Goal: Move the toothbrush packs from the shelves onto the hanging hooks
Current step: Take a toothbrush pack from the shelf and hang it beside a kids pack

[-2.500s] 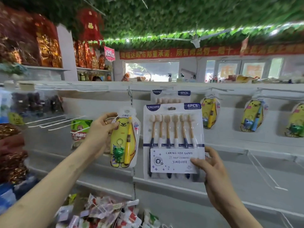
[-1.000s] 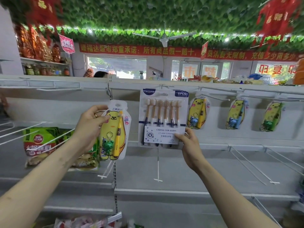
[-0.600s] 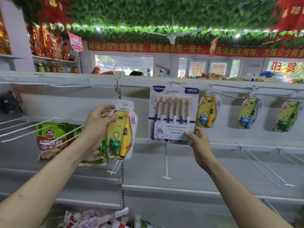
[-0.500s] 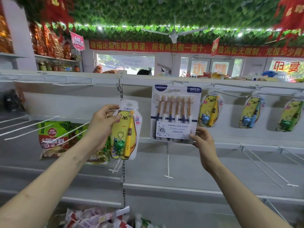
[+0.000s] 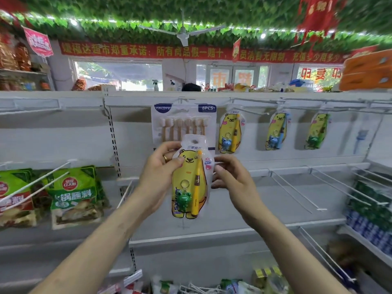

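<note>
Nearest, at the bottom edge, a jumble of small packets [image 5: 165,286] lies below the shelving. Above it two bare forearms reach up and forward. The left hand [image 5: 158,172] grips a bear toothbrush pack [image 5: 189,181] by its upper left edge, thumb pressed on the front and fingers curled behind; a ring [image 5: 165,158] shows on one finger. The pack is held upright in the air, in front of the shelves, with a yellow brush and a green frog charm inside. The right hand [image 5: 232,180] sits just beside the pack's right edge with its fingers loosely curled; whether it has hold of the pack cannot be told.

Further back, green food bags [image 5: 74,194] hang on white wire hooks at the left, and stacked blue and green packs [image 5: 371,217] fill the shelf at the right. On the far back panel a six-brush pack [image 5: 184,119] hangs straight behind the held one, its lower half hidden by it. To its right three more bear packs [image 5: 230,132] hang side by side from hooks under the top shelf [image 5: 63,96].
</note>
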